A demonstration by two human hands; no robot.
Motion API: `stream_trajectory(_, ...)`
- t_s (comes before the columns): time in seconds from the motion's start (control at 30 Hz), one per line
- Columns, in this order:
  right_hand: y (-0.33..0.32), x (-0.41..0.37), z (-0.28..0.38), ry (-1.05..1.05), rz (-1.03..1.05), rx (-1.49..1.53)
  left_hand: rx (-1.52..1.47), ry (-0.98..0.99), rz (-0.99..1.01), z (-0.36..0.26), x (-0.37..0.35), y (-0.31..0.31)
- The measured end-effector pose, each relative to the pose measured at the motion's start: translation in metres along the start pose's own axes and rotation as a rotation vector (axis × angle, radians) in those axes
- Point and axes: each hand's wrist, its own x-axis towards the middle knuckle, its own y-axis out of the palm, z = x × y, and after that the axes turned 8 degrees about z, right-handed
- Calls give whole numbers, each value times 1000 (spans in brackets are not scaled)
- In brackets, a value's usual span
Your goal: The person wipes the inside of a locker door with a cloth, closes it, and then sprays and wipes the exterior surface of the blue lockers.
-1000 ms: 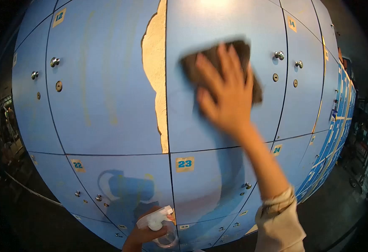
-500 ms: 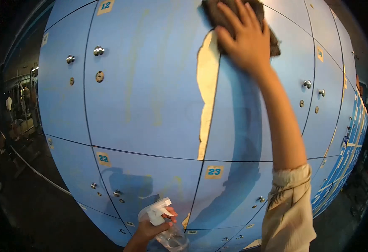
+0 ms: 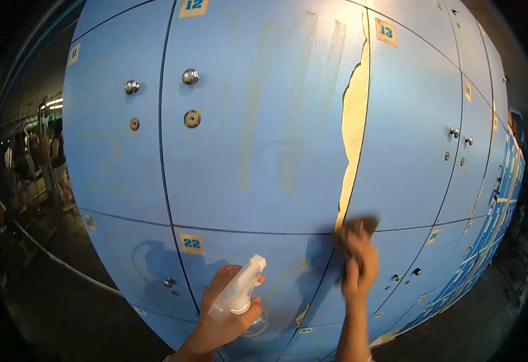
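The left hand (image 3: 223, 317) grasps 1 bottle (image 3: 244, 289) before door 22 (image 3: 285, 250); the right hand (image 3: 360, 268), fingers bent, clenches 1 cloth (image 3: 366, 225) near the bare strip (image 3: 354, 120).

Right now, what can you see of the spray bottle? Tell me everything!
The spray bottle has a whitish, plastic-looking head, tilted, with its nozzle end up. Its see-through body is mostly hidden behind the left hand gripping it. It's in front of the blue lockers. I can't tell how full it is.
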Motion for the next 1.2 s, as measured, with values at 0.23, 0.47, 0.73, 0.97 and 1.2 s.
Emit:
stream_trajectory(0.23, -36, -185, -11, 786, -443, 1041, -19, 90, -64, -20, 37, -14)
stream_trajectory(0.47, -123, -245, 18, 970, -830, 705, -202, 145, -96, -5, 53, -19)
stream_trajectory(0.73, -87, -215, 91, 532, -804, 1046, -324, 236, -2, 24, 53, -50)
stream_trajectory(0.97, -71, -150, 88, 417, -763, 1118, -441, 274, 70, 40, 54, -53)
stream_trajectory(1.2, -34, -67, 72, 47, -613, 1041, -457, 253, 148, 42, 53, -62)
